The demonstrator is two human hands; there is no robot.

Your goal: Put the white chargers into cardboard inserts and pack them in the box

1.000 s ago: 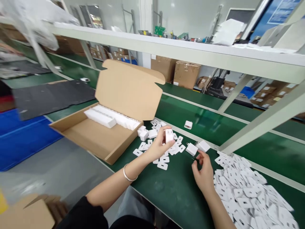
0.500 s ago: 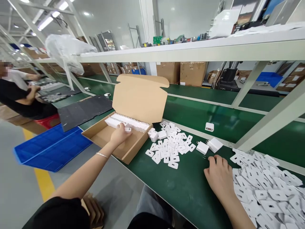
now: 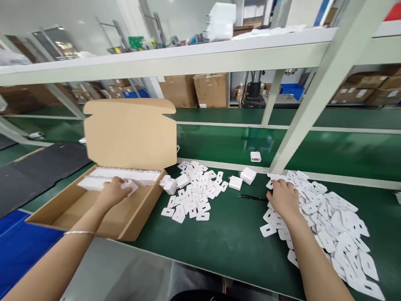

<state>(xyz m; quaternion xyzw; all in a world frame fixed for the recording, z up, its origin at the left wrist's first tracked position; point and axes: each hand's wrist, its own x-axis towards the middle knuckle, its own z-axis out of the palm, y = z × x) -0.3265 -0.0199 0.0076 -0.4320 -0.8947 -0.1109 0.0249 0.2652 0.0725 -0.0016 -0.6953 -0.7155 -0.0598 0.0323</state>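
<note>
On green bench (image 3: pixel 225 242) below shelf (image 3: pixel 175 60): left hand (image 3: pixel 112 193) closed around charger (image 3: pixel 131 186); right hand (image 3: pixel 284 200) half-curled at plates (image 3: pixel 336 228), hold unclear.

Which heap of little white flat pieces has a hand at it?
The bigger heap, on the right: the right hand is at its edge. The smaller heap, beside the cardboard box, has no hand over it.
</note>
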